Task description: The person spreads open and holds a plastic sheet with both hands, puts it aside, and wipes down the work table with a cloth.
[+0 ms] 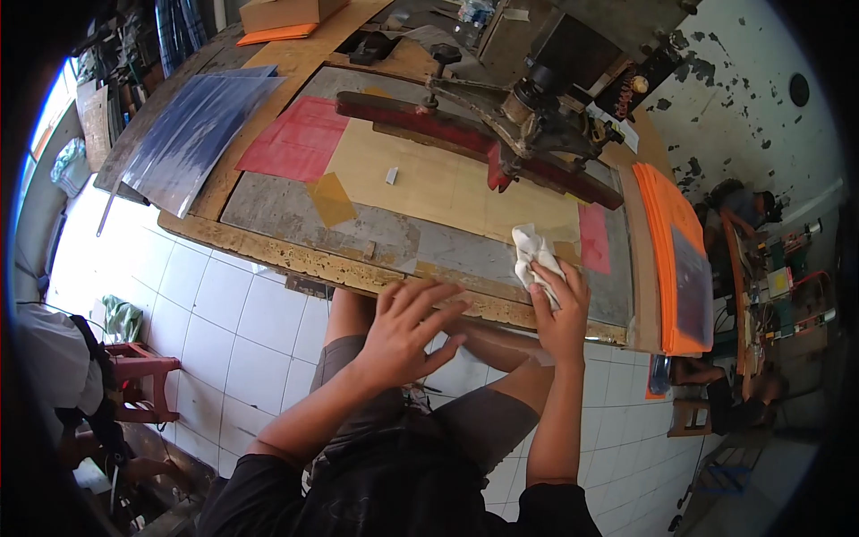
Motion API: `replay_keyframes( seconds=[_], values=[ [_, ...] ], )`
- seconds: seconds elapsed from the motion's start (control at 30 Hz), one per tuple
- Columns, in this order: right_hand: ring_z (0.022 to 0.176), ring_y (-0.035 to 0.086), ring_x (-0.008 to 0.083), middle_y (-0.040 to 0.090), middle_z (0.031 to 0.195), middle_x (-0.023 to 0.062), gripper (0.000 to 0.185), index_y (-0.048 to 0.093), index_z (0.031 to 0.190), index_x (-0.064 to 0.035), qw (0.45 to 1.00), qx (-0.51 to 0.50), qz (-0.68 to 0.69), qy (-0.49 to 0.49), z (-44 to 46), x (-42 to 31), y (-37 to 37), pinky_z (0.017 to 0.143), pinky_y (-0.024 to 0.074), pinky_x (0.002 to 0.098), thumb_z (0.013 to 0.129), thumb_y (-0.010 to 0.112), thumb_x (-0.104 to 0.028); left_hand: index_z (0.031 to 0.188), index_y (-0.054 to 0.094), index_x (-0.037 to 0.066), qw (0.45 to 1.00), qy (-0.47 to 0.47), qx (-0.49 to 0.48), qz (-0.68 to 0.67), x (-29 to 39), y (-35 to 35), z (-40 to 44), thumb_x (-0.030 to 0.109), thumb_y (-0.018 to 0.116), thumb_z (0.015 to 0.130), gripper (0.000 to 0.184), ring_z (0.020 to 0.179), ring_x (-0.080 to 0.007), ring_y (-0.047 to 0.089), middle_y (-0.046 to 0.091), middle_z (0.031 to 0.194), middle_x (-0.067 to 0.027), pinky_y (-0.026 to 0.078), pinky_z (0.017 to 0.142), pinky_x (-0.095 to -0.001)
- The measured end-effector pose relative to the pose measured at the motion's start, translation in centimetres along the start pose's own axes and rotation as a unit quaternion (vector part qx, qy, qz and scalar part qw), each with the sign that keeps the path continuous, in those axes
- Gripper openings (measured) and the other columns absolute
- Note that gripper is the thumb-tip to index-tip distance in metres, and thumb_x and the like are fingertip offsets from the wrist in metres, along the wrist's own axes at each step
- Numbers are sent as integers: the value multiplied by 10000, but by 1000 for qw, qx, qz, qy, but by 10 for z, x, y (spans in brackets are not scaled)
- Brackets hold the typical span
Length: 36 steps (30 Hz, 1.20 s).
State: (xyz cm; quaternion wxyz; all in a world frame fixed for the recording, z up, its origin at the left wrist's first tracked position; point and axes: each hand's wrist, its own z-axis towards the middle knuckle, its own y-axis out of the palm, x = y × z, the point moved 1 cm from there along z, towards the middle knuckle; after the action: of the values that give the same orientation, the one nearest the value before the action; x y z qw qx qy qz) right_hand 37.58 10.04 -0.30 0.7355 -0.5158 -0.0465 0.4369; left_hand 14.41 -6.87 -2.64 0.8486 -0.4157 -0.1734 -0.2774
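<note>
White cloth point(528, 243) lies a little right of the frame's centre, on the near border of the grey plate point(394, 234), its long axis running up and down the frame, slightly slanted. The right hand point(562, 309) is the nearer one: its fingers bend over the lower part of the cloth and grasp it, so the loose upper part extends beyond them, toward the yellow sheet point(447, 192). The left hand point(403, 336) is farther, to the left and somewhat lower in the frame; its fingers are spread and hold nothing. Whether they touch the edge of the tabletop point(268, 251), I cannot tell.
</note>
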Motion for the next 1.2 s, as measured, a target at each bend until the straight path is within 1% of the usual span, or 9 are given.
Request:
replay_keyframes(
  seconds=[0.07, 0.17, 0.33, 0.53, 0.8, 0.9, 0.97, 1.07, 1.2],
  values=[
    [1274, 615, 359, 687, 1370, 129, 299, 810, 1296, -148, 1000, 7, 6, 9, -1, 1, 1, 1152, 421, 489, 1011, 750, -213, 1319, 741, 135, 994, -12, 20, -111, 23, -44, 25, 307, 798, 949, 413, 1273, -291, 644, 697, 1420, -95, 417, 1115, -503],
    [1269, 621, 373, 688, 1368, 143, 287, 823, 1274, -146, 999, 26, 7, 22, -3, 7, 7, 1137, 443, 493, 1002, 762, -214, 1228, 747, 60, 740, 113, 8, -662, 70, -82, 47, 450, 657, 1039, 442, 1102, -302, 694, 713, 1245, -182, 459, 1010, -486],
    [1273, 631, 373, 689, 1377, 145, 278, 822, 1275, -147, 999, 26, 25, 12, -4, 8, 11, 1132, 459, 487, 1016, 764, -227, 1189, 833, 71, 584, 199, 94, -781, 140, -58, 57, 756, 400, 1064, 820, 906, -236, 582, 664, 1039, -121, 410, 904, -378],
    [1257, 644, 353, 697, 1365, 124, 270, 812, 1278, -145, 999, 33, 33, 12, -2, 8, 5, 1118, 464, 475, 1029, 756, -236, 1201, 825, -4, 478, 275, 71, -831, 147, -40, 69, 809, 442, 1042, 912, 773, -195, 545, 567, 980, -117, 433, 714, -313],
    [1243, 645, 343, 700, 1346, 114, 275, 802, 1280, -140, 999, 41, 27, -6, -4, 9, 7, 1102, 465, 478, 1031, 754, -247, 1111, 798, 29, 581, 208, 17, -787, 123, -45, 70, 698, 361, 1115, 798, 862, -245, 633, 669, 960, -138, 487, 773, -353],
    [1241, 644, 344, 698, 1341, 112, 274, 799, 1275, -133, 999, 41, 23, -7, -4, 7, 5, 1097, 465, 480, 1029, 751, -244, 1129, 803, 37, 799, 89, -34, -594, 72, -46, 54, 646, 476, 1077, 693, 934, -292, 650, 698, 1041, -151, 495, 869, -435],
    [1240, 640, 346, 697, 1327, 109, 280, 794, 1276, -131, 999, 41, 21, -9, -4, 5, 4, 1101, 460, 487, 1022, 750, -240, 1177, 799, 62, 960, 36, -27, -275, 40, -37, 48, 591, 607, 1032, 581, 1025, -323, 672, 717, 1125, -147, 499, 971, -482],
    [1255, 632, 348, 692, 1333, 107, 307, 787, 1295, -138, 998, 39, 39, -8, -3, 3, 2, 1108, 455, 491, 1009, 760, -246, 1309, 749, 121, 996, 61, -38, 57, 14, 1, 18, 449, 770, 944, 491, 1291, -312, 642, 701, 1352, -104, 424, 1166, -514],
    [1293, 613, 372, 654, 1413, 138, 390, 745, 1384, -161, 999, 41, -15, 19, 0, 3, 7, 1133, 453, 506, 1005, 760, -249, 1497, 644, 184, 992, 42, -87, 83, -2, 31, -18, 355, 759, 968, 568, 1518, -270, 504, 575, 1596, -51, 303, 1285, -569]
  ],
)
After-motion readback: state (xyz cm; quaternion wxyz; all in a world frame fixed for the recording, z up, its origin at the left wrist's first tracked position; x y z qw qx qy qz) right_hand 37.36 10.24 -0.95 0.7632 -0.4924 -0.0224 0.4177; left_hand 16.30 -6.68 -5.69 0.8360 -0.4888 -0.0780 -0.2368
